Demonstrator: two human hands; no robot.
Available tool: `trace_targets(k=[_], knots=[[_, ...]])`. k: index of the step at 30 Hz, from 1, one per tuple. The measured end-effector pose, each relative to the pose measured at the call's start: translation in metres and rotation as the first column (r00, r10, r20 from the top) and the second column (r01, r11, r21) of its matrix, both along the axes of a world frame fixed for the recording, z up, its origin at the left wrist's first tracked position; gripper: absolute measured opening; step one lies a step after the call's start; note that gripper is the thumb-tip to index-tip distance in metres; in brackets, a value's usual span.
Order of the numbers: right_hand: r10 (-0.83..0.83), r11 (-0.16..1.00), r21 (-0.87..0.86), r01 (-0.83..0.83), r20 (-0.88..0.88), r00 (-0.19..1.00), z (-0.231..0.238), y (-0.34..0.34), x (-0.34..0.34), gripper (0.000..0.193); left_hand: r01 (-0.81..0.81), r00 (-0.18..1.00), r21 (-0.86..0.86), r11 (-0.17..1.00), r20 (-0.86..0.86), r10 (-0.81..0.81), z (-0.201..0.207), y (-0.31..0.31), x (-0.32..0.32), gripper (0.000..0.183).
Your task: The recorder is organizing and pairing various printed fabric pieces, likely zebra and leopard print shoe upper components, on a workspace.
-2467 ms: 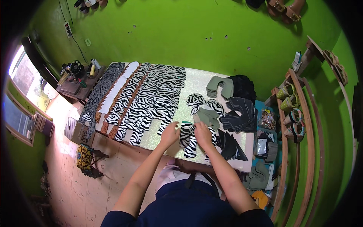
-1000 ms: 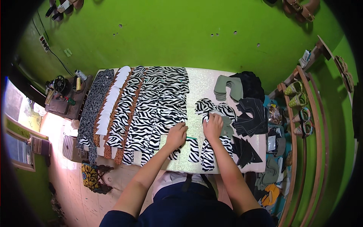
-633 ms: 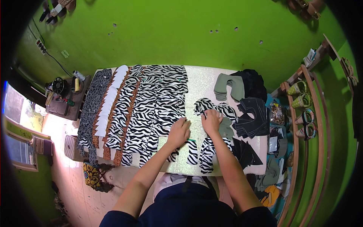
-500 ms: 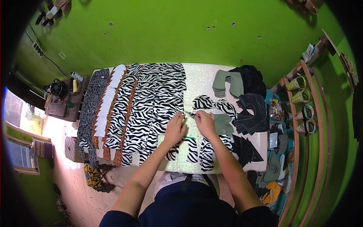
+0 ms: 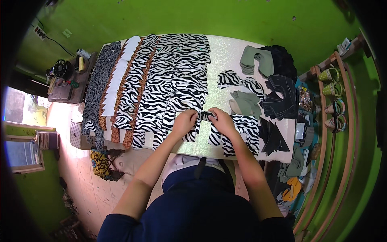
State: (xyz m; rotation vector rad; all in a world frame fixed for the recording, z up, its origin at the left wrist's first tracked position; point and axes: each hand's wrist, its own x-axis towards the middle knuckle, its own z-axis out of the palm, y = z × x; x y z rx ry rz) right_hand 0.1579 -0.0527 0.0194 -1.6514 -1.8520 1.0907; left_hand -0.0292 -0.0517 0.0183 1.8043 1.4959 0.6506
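Observation:
Over the near middle of the table, a small black-and-white striped fabric piece [image 5: 207,116] is stretched between my two hands. My left hand [image 5: 185,122] pinches its left end, and my right hand [image 5: 222,121] grips the right end with bent fingers. Another zebra-print piece [image 5: 215,138] lies just below my right hand. To the left, overlapping rows of zebra-print pieces [image 5: 187,78] reach almost to my left wrist. Grey-green pieces [image 5: 245,103] and a curved zebra-print piece [image 5: 235,80] lie beyond my right hand.
Black cut pieces [image 5: 282,101] and stacked grey-green U-shaped pieces [image 5: 256,58] occupy the table's right. White [image 5: 117,88] and dark grey patterned rows [image 5: 102,74] line its left. A sewing machine [image 5: 61,69] stands further left. Sandals hang on a wooden rack [image 5: 346,76] at right.
The view has shifted, so the table appears higher. Earlier my right hand held a small dark thing with my left hand beside it; now both hands hold the striped piece between them.

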Motion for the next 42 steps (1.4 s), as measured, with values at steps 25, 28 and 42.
trace_targets(k=[25, 28, 42], knots=[[-0.046, 0.981, 0.189, -0.041, 0.435, 0.899, -0.009, -0.019, -0.010, 0.036, 0.353, 0.791, 0.419, 0.837, -0.611, -0.029, -0.025, -0.017, 0.013, 0.038], [0.034, 0.998, 0.040, -0.058, 0.442, 0.897, 0.002, -0.016, -0.013, 0.032, 0.362, 0.787, 0.433, 0.826, -0.617, -0.021, -0.023, -0.016, 0.010, 0.035], [-0.031, 0.998, -0.062, 0.021, -0.160, 0.987, 0.033, -0.028, -0.015, 0.029, 0.007, 0.995, 0.082, 0.997, 0.094, -0.015, 0.034, -0.023, -0.028, 0.035]])
